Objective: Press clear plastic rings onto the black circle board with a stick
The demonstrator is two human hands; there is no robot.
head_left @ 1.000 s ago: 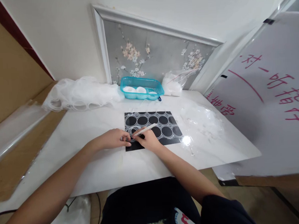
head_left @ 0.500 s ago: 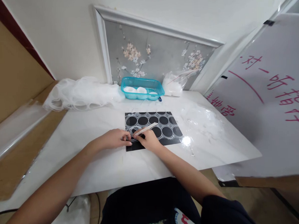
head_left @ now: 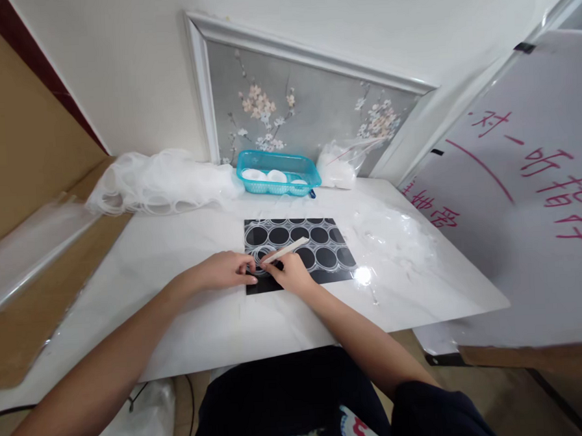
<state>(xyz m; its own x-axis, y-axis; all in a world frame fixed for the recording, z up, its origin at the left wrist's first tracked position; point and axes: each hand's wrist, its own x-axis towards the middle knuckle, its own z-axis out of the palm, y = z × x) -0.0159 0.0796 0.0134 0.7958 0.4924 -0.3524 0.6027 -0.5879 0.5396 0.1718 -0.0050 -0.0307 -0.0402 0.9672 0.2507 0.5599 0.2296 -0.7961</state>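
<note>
A black board [head_left: 300, 285] lies on the white table, under a clear sheet [head_left: 311, 246] patterned with round cut-out outlines. My right hand [head_left: 294, 271] pinches a slim white stick [head_left: 292, 246], held slanted like a pen, its lower end near the board's left side. Just ahead of its fingertips are loose-looking white rings [head_left: 262, 252]. My left hand [head_left: 228, 269] rests at the board's left edge, beside the rings. Its fingers are bent, with a gap between them and the thumb, and I see nothing held there.
At the back stands a blue plastic basket [head_left: 278, 156] with white round pieces [head_left: 276, 176] inside. Left of it is a heap of perforated clear sheets [head_left: 157, 183]; right of it, a clear bag [head_left: 340, 166]. Film scraps [head_left: 394, 238] lie at the right. A whiteboard [head_left: 533, 283] stands beyond.
Both hands and the white stick hold almost the same place over the board. The whole view has shifted very slightly.
</note>
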